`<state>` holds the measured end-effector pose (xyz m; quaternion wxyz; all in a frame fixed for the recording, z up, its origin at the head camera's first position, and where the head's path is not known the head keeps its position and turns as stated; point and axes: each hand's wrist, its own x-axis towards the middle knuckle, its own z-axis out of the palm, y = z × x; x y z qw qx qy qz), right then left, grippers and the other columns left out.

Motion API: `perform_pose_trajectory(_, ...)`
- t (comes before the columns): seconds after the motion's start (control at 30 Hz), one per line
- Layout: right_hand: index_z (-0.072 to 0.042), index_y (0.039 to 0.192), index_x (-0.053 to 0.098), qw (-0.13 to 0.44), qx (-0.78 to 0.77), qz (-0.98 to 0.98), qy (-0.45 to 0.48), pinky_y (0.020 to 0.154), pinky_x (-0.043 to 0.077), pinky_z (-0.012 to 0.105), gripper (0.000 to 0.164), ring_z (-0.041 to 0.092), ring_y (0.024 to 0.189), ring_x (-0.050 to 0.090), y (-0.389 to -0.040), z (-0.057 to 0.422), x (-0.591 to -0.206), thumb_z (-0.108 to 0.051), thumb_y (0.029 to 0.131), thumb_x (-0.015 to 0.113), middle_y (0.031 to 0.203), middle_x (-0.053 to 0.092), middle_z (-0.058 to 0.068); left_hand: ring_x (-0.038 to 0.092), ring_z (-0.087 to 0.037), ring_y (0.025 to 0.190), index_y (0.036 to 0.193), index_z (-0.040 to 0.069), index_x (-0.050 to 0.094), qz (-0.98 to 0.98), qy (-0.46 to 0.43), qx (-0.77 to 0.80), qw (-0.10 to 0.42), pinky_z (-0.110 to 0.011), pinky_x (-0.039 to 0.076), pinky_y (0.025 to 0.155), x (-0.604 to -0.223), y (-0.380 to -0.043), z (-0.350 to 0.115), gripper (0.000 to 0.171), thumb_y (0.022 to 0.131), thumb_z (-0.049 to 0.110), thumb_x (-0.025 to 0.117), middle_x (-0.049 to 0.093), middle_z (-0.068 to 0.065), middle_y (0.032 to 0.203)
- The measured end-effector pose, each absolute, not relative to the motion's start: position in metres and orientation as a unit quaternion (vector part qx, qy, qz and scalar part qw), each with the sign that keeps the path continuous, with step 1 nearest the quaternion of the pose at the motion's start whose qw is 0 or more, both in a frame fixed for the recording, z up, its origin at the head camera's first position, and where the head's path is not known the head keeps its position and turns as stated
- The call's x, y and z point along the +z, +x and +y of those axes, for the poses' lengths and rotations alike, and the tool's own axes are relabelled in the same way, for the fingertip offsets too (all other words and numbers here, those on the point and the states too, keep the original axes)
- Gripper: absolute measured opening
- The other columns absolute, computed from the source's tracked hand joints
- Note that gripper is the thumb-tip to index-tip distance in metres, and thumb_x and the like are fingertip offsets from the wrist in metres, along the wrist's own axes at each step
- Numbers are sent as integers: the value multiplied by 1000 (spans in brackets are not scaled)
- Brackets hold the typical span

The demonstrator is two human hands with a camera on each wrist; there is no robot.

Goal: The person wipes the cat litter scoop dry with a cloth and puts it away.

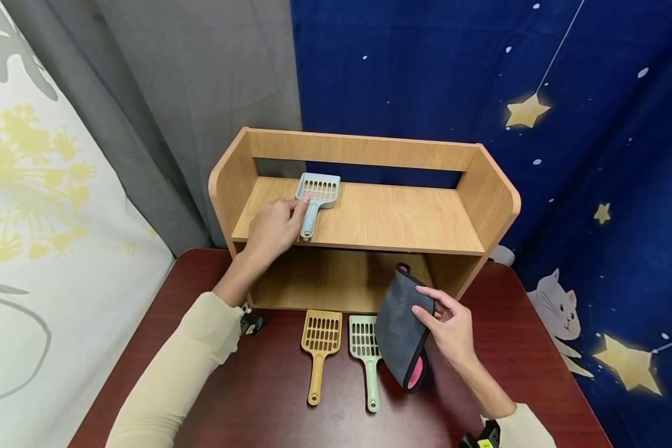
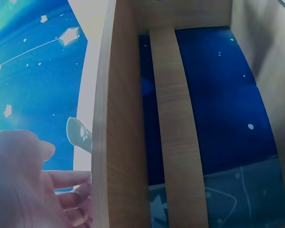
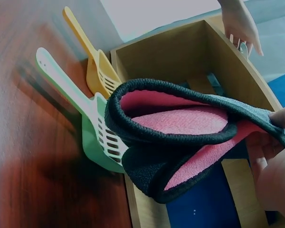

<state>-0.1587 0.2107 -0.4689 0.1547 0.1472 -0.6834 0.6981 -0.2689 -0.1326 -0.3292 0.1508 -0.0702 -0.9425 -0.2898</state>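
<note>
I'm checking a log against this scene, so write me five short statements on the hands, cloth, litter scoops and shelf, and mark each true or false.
1. The right hand holds a black-edged grey cloth. True.
2. The fingers of the left hand are at the light blue litter scoop, by the upper shelf. True.
3. The cloth's inner side is green. False: it is pink.
4. The yellow litter scoop and the green litter scoop lie on the red-brown table. True.
5. In the head view, the green litter scoop is left of the yellow one. False: it is on the right.
</note>
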Motion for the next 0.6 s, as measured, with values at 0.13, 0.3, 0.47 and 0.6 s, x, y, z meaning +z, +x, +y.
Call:
perform_pose_trajectory(0.13, 14, 125, 68, 155, 681, -694, 177, 73, 61, 26, 38, 14, 91, 76, -161, 217, -465, 15, 88, 76, 110, 77, 9, 65, -31, 102, 135, 6, 73, -930, -91, -294, 199, -50, 53, 82, -334, -257, -141, 51, 112, 44, 49, 72, -16, 116)
perform_pose_trajectory(0.3, 14, 125, 68, 162, 658, -708, 199, 72, 61, 24, 38, 13, 89, 75, -164, 227, -459, 12, 89, 78, 109, 74, 10, 63, -28, 92, 130, 3, 74, -915, -116, -294, 252, -46, 52, 78, -342, -240, -152, 46, 111, 40, 55, 71, -13, 106)
perform_pose_trajectory(0.47, 11, 126, 69, 157, 641, -723, 204, 74, 61, 24, 38, 16, 90, 75, -166, 234, -454, 10, 89, 79, 111, 72, 8, 64, -28, 91, 128, 5, 75, -911, -115, -285, 276, -48, 52, 74, -362, -216, -169, 39, 108, 36, 62, 72, -12, 104)
perform_pose_trajectory(0.6, 11, 126, 69, 154, 629, -732, 210, 75, 61, 23, 37, 13, 90, 73, -168, 244, -452, 12, 90, 76, 112, 71, 8, 64, -26, 86, 125, 7, 77, -908, -121, -274, 293, -47, 51, 68, -383, -196, -181, 33, 105, 31, 68, 72, -9, 101)
